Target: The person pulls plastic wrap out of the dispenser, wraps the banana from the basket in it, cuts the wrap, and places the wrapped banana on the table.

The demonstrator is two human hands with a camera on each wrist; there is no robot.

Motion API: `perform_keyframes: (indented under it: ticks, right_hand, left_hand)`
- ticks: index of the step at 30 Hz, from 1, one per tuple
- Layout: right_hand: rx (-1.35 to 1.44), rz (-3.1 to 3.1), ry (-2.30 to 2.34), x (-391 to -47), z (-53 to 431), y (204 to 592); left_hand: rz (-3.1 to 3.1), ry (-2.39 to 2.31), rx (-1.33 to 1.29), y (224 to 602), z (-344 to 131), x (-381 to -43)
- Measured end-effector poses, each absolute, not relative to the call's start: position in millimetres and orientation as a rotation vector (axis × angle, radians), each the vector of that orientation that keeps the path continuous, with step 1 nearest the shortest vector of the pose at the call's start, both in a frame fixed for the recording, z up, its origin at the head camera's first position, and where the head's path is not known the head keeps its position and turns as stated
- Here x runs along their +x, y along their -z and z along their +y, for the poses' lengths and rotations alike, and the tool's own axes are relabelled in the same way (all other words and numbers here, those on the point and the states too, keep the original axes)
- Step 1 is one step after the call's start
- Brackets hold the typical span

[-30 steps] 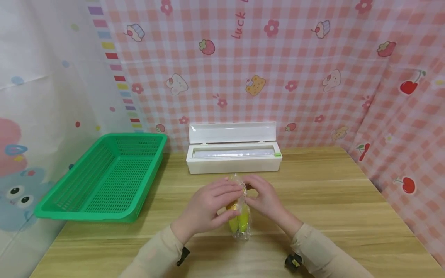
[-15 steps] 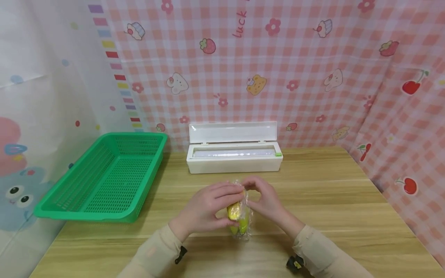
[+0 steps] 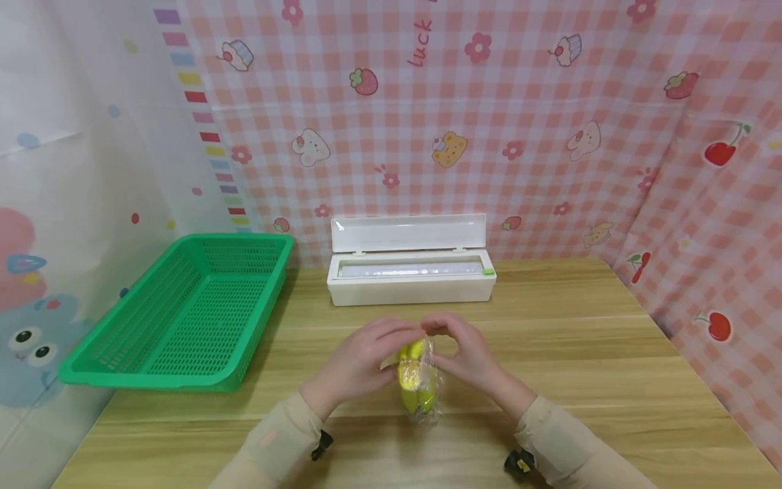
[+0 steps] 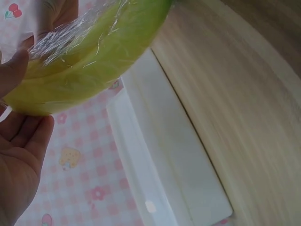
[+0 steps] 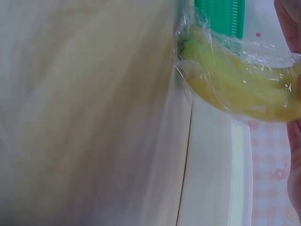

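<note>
Yellow-green bananas [image 3: 417, 384] wrapped in clear cling film [image 4: 70, 40] are held up between both hands, over the middle of the table. My left hand [image 3: 360, 356] grips them from the left near their far end, thumb on one side and fingers on the other. On the right, my right hand [image 3: 467, 350] curls its fingers and thumb at the wrapped far end. In the right wrist view, loose crinkled film gathers round the near tip of the bananas [image 5: 235, 84]. The exact hold of the right fingertips is partly hidden.
Behind the hands stands a white cling film dispenser [image 3: 411, 291] with its lid raised and a roll inside. A green plastic basket [image 3: 229, 382] sits at the left of the wooden table [image 3: 611, 380]. Patterned cloth [image 3: 391, 129] hangs behind and at the sides.
The bananas have turned between the hands, and more of their yellow side now shows. My left fingers and thumb have shifted back a little; the right hand stays close to its place.
</note>
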State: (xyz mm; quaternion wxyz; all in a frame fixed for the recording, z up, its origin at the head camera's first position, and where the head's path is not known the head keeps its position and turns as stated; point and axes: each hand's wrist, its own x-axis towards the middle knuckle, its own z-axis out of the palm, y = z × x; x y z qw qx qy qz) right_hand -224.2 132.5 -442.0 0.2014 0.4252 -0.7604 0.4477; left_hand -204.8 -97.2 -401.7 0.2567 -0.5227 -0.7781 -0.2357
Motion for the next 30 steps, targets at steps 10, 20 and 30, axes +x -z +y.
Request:
perform_keyframes:
  ticks: [10,20,30]
  right_hand:
    - [1.510,-1.959,-1.151,-241.8,154.2,416.3]
    - [1.519,-1.898,-1.316,-238.1,147.7,399.4]
    - [1.672,-1.867,-1.230,-232.5,134.3,401.0]
  left_hand:
    - [-2.121,0.652,-1.356,406.7,-94.9,-204.6]
    - [-2.095,0.675,-1.333,407.6,-95.0,-204.6]
    - [-2.059,0.643,-1.293,412.0,-95.0,-206.6]
